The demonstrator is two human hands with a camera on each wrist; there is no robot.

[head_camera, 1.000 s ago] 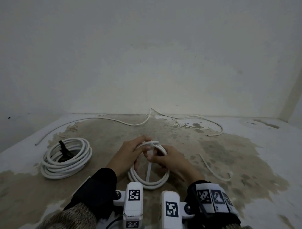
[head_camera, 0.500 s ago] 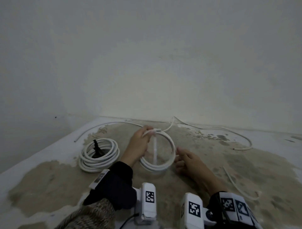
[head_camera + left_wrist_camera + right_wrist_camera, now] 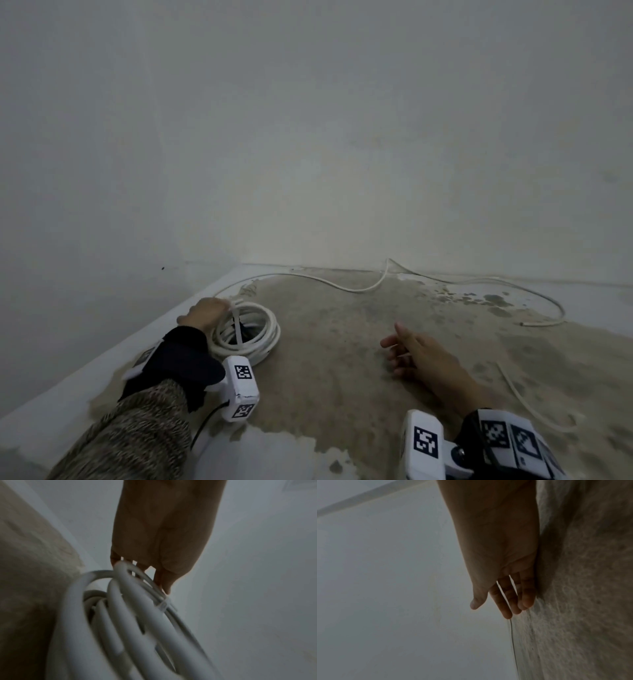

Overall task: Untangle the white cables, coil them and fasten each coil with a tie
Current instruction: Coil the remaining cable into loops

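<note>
Stained counter (image 3: 342, 370), brown patch across it, white wall (image 3: 308, 137) behind. Long loose white cable (image 3: 359, 289) snakes along the far edge, uncoiled, one end lying at far right. Coiled white cable (image 3: 253, 337) sits at my left on the counter, several round loops stacked; whether one coil or two there, cannot tell. A white tie (image 3: 237, 325) crosses its loops, tail pointing toward me. My left hand (image 3: 205, 313) grips the coil's far rim, fingers curled around it. My right hand (image 3: 421, 356) rests loose on the counter, fingers relaxed, holding nothing, well apart from the coil. A short cable piece (image 3: 527, 401) lies at right.
</note>
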